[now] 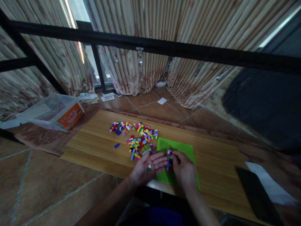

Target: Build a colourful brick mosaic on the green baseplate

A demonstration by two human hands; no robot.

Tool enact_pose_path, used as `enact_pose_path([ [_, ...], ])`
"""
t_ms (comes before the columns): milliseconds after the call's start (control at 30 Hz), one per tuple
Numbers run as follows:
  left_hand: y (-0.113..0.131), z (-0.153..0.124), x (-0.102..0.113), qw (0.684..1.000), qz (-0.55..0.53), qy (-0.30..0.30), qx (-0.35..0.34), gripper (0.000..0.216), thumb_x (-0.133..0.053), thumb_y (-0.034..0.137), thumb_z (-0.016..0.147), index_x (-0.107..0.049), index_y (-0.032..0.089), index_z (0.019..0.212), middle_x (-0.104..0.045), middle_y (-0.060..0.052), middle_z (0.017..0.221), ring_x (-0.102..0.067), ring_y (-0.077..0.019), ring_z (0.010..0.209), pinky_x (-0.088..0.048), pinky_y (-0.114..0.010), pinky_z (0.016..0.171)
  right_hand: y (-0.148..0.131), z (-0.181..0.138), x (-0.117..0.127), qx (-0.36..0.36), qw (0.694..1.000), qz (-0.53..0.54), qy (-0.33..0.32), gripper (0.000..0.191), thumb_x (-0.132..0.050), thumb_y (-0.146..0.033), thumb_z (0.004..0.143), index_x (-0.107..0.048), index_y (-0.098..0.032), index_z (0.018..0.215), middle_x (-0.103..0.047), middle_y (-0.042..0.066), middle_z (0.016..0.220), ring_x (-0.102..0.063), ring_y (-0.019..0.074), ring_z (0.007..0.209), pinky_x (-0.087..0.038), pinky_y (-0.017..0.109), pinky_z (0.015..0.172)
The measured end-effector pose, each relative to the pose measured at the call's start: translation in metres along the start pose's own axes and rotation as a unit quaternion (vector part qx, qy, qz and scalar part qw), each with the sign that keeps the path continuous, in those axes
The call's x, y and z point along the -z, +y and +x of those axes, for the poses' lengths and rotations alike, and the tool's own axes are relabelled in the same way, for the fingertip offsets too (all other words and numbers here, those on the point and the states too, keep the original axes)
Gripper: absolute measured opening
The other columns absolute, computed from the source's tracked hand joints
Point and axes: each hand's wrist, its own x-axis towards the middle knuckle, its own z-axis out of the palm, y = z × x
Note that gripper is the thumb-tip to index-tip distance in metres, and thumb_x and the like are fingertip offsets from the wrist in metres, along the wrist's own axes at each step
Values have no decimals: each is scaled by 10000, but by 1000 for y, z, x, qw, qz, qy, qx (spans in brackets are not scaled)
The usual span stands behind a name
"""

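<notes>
My left hand (147, 169) lies palm up with its fingers stretched out, beside the left edge of the green baseplate (185, 147). A small white toy brick (150, 166) and a small green toy brick (148, 170) rest loose on its palm. Over the baseplate, my right hand (184, 168) has its fingers closed at the upper right of a multicoloured toy brick build (169, 158). Pink, white, blue and dark bricks show in that build. Its right side is partly hidden by the fingers, and which single brick they pinch is too small to tell.
Loose toy bricks (141, 130) lie in piles on the wooden table (89, 138), with one blue brick (117, 145) apart. A clear plastic box (51, 111) stands beyond the left end. At the right end are a dark flat object (256, 191) and white paper (270, 183).
</notes>
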Motion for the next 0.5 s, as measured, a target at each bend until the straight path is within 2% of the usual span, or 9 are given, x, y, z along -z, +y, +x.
enact_pose_path([
  [500, 0, 0, -1, 1000, -5, 12, 0, 537, -328, 474, 899, -577, 67, 1145, -633, -180, 1120, -589, -244, 1026, -320, -391, 973, 8, -7, -4, 73, 996, -48, -10, 319, -375, -223, 890, -667, -187, 1011, -654, 85, 984, -580, 201, 918, -477, 344, 828],
])
